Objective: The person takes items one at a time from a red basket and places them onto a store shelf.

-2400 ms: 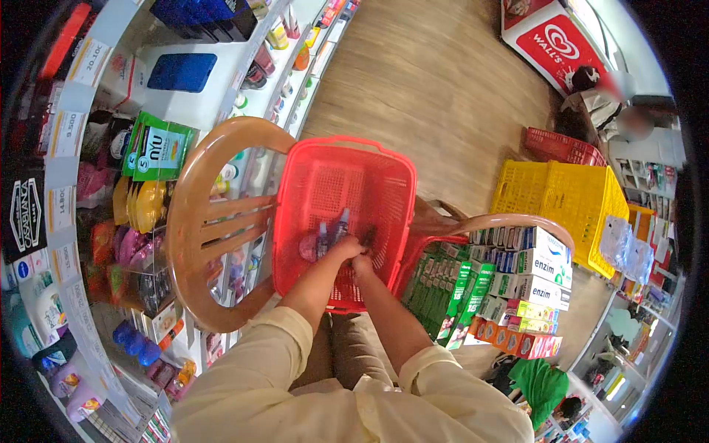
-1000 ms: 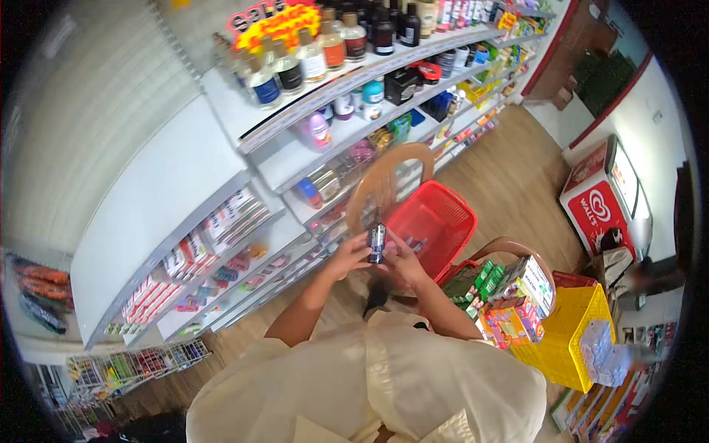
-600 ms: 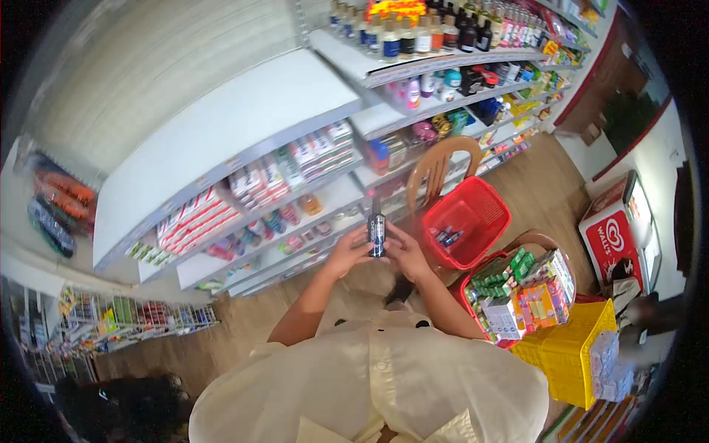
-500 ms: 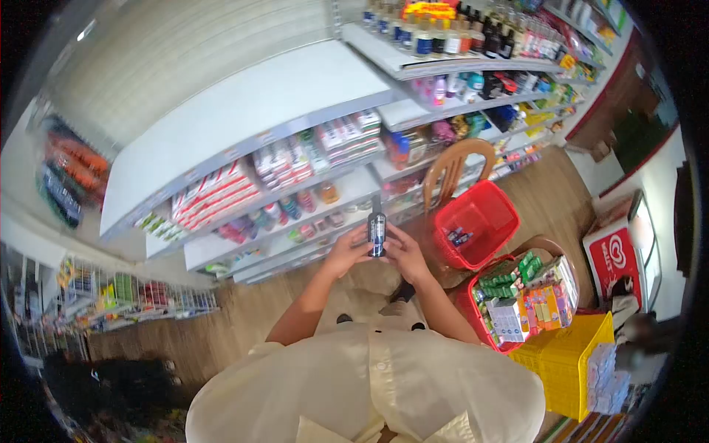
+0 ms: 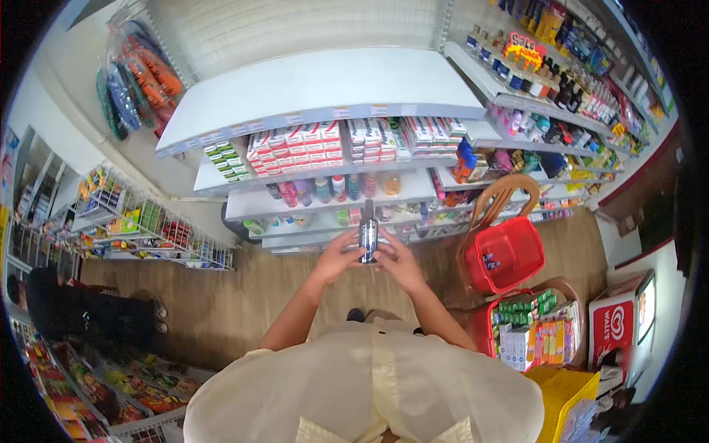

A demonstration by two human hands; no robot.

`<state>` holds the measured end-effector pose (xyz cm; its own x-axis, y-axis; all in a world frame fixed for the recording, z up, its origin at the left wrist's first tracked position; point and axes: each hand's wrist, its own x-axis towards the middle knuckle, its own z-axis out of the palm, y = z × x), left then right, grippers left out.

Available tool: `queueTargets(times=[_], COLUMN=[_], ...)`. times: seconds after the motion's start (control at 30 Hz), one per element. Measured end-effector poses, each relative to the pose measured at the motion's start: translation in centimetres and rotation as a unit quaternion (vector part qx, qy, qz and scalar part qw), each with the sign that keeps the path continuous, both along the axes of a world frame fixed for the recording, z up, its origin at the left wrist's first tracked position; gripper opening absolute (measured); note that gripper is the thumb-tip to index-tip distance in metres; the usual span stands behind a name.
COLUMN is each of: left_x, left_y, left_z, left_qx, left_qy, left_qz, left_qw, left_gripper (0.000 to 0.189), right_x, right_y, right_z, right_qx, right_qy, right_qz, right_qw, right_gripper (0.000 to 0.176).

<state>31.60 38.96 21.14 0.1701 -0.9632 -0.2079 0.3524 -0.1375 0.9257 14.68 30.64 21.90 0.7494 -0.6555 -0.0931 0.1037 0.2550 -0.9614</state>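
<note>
A slim dark bottle (image 5: 368,238) with a narrow top and white lettering stands roughly upright in front of my chest. My left hand (image 5: 338,256) grips it from the left side, fingers curled around its edge. From the other side my right hand (image 5: 399,261) holds it too, with the thumb near the lower part of its label. The lettering is too small to read. Behind the bottle, shelves carry small colourful bottles (image 5: 323,189) and stacked toothpaste boxes (image 5: 295,148).
A wide white shelf (image 5: 317,85) spans the front. To the right are a red basket (image 5: 543,255) on a brown chair (image 5: 509,188), a second container of boxed goods (image 5: 484,332), and a yellow crate (image 5: 565,399). A person in dark clothes (image 5: 96,314) is at left, near wire racks (image 5: 162,232).
My view has turned, so the shelves and baskets sit further right and look more level. Both hands still hold the bottle, now tilted slightly differently.
</note>
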Motion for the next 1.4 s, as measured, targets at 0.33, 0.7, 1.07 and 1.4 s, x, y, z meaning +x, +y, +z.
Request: queueTargets(times=[0.33, 0.7, 1.07, 1.4], left_x=[1.2, 0.2, 9.5, 23.6], left_y=[5.6, 9.7, 10.2, 12.1], left_z=[1.4, 0.1, -5.0, -6.4], left_qx=[0.023, 0.085, 0.037, 0.024], left_qy=[-0.033, -0.008, -0.069, -0.166], left_qz=[0.038, 0.182, 0.195, 0.093], left_qw=[0.998, 0.980, 0.978, 0.981], left_gripper=[0.062, 0.064, 0.045, 0.039], right_x=[1.9, 5.3, 14.4, 26.2], right_y=[1.7, 2.8, 4.4, 8.9], right_z=[-0.7, -4.2, -6.0, -8.0], right_qx=[-0.074, -0.004, -0.127, -0.057], right_qy=[0.035, 0.093, 0.103, 0.092], right_qz=[0.104, 0.168, 0.115, 0.071], right_qw=[0.991, 0.981, 0.980, 0.992], right_gripper=[0.059, 0.038, 0.029, 0.029])
